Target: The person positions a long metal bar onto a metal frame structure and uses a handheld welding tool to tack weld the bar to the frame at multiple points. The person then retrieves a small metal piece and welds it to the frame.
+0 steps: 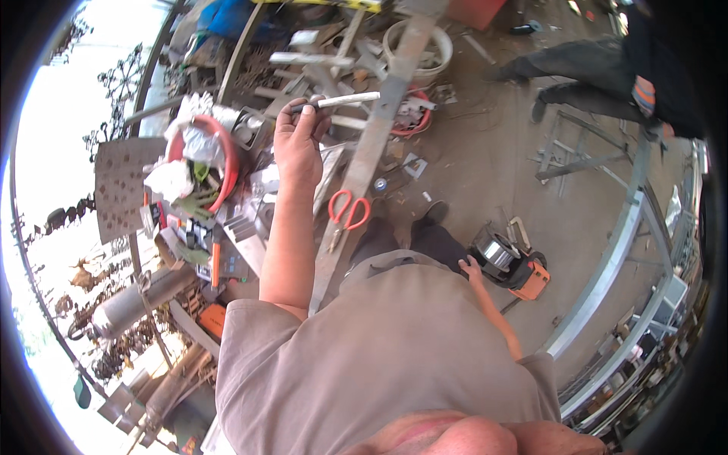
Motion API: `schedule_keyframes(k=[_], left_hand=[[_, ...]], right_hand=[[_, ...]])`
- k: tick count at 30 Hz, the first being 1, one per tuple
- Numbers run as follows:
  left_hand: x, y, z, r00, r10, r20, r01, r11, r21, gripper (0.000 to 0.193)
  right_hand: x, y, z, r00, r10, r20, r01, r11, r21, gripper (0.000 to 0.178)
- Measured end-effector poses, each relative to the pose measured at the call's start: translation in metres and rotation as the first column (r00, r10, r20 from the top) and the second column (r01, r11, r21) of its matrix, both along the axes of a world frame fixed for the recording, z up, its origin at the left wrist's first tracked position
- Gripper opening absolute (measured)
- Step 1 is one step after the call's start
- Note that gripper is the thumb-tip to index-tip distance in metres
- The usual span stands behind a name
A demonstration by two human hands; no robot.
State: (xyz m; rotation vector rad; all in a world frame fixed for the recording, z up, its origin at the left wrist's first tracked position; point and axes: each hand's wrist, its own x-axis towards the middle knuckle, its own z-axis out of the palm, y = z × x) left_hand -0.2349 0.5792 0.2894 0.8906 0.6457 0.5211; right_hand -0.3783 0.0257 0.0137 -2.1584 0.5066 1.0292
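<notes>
My left hand (298,145) is raised over the clutter, its fingers closed on a short whitish rod (350,99) with a dark end. The rod points right, across a long metal bar (381,114) that runs toward me. Scissors with red handles (349,210) lie on that bar, below and right of my left hand. My right hand (471,268) hangs low against my dark trousers, its fingers apart and holding nothing that shows. Close to it on the floor stands a machine with a shiny metal spool (497,252) and an orange part (530,282).
A red tub (226,163) with white bags and green gloves stands at left. A white bucket (438,64) of scrap is beyond the bar. At upper right a person in dark clothes (584,64) is beside a metal frame (580,163). Long steel rails (603,292) run along the right.
</notes>
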Motion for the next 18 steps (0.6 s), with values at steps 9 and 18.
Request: schedule_keyframes(k=[9,18], left_hand=[[0.17,-0.217,0.022,0.963,-0.267,0.023,0.267,0.964,-0.001,0.022],[0.261,-0.37,0.021,0.921,-0.389,-0.033,0.386,0.92,-0.067,0.021]], right_hand=[[0.041,-0.095,-0.018,0.989,-0.148,-0.004,0.149,0.989,0.013,0.059],[0.023,-0.181,-0.031,0.946,-0.315,0.075,0.311,0.949,0.059,0.047]])
